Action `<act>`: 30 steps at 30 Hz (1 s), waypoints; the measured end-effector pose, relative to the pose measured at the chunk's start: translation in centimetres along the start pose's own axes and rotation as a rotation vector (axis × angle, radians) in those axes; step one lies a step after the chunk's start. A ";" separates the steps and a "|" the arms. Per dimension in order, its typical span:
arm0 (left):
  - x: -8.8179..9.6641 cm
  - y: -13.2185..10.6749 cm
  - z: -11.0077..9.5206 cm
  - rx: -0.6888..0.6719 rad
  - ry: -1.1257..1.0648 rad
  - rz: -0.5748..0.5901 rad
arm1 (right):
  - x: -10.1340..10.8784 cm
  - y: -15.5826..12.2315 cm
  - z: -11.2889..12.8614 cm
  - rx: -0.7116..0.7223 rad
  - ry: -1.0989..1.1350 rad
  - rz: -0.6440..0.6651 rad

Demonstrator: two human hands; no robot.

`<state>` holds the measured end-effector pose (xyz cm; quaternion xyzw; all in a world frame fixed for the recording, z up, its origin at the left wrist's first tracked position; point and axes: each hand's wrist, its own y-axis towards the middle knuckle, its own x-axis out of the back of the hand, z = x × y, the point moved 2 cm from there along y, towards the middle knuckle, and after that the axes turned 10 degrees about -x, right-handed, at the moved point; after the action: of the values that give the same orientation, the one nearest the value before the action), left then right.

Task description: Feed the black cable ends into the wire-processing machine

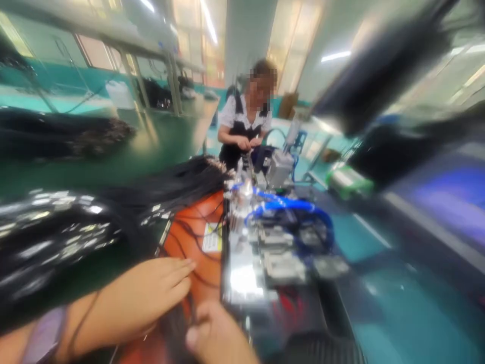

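My left hand [159, 283] reaches in from the lower left, its back up and fingers stretched out over an orange surface [208, 210]. Its palm is hidden. Close by on the right, at the bottom edge, my right hand [223, 336] has thumb and finger bent together on a thin black cable [192, 298]. The cable runs up between the two hands. Motion blur hides its end. More thin dark cables [184, 240] cross the orange surface beyond my fingers. A pale band [45, 333] circles my left wrist.
Bundled black cables [178, 179] and a pile with shiny connectors [68, 237] lie on the left. A metal fixture [280, 258] with blue tubes [284, 199] stands right of my hands. Across from me a person [248, 116] works with both hands. A dark blurred object [382, 65] hangs upper right.
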<state>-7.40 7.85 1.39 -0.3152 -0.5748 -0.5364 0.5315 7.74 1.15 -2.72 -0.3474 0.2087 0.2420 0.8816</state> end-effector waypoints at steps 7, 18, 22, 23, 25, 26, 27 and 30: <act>0.6 4.1 -2.5 -0.336 -0.033 0.121 | 0.9 -3.7 0.1 0.126 0.183 -0.107; 2.7 2.4 -4.3 -0.308 0.053 -0.114 | 2.6 -7.3 -0.3 -0.043 -0.086 -0.090; 3.6 2.3 -4.9 -0.301 0.108 -0.155 | 2.2 -7.0 -0.5 0.008 -0.019 -0.059; 3.7 2.3 -4.9 -0.302 0.128 -0.156 | 2.1 -7.0 -0.6 0.014 -0.036 -0.063; 3.6 2.3 -5.0 -0.304 0.163 -0.138 | 1.8 -7.0 -0.7 0.039 -0.070 -0.087; 3.5 2.4 -4.9 -0.304 0.178 -0.126 | 1.6 -6.9 -0.7 0.060 -0.071 -0.097; 3.4 2.4 -4.9 -0.301 0.186 -0.117 | 1.5 -6.8 -0.7 0.085 -0.056 -0.112; 3.3 2.6 -4.5 -0.271 0.145 -0.120 | 1.3 -6.3 -0.5 0.138 0.027 -0.203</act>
<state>-4.49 3.43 4.64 -0.3095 -0.4753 -0.6610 0.4913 12.30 -2.90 -0.58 -0.3083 0.2004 0.1317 0.9206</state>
